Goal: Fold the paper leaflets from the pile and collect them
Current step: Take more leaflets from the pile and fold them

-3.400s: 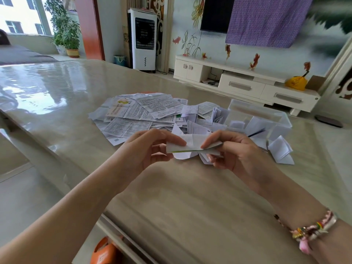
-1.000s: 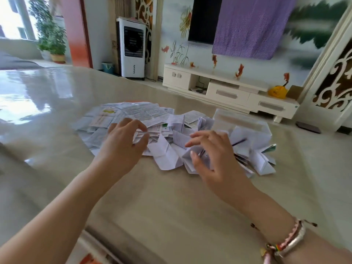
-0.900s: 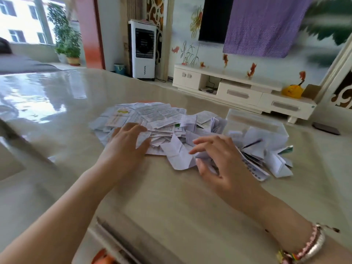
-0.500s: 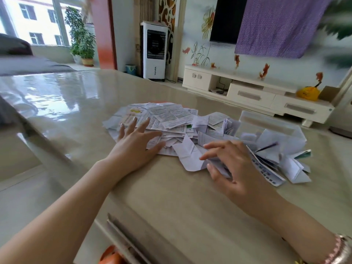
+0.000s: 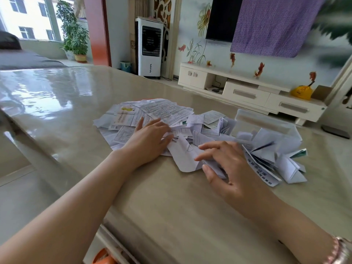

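A loose pile of printed paper leaflets (image 5: 152,113) lies spread on the beige table (image 5: 171,206). My left hand (image 5: 148,141) rests flat on the near edge of the pile, fingers straight. To the right, folded leaflets (image 5: 266,161) lie heaped in front of and inside a clear plastic box (image 5: 266,121). My right hand (image 5: 228,164) hovers over a white folded leaflet (image 5: 184,155), fingers loosely bent with the tips touching the paper; it grips nothing that I can see.
The table's glossy left part (image 5: 47,96) reflects the window. Its near edge (image 5: 118,244) runs diagonally at the bottom left. Beyond the table stand a white TV cabinet (image 5: 247,90) and a white air cooler (image 5: 150,46).
The folded leaflet held in both hands earlier has been put down. My left hand has flattened on the pile, and my right hand has stayed low over the folded papers.
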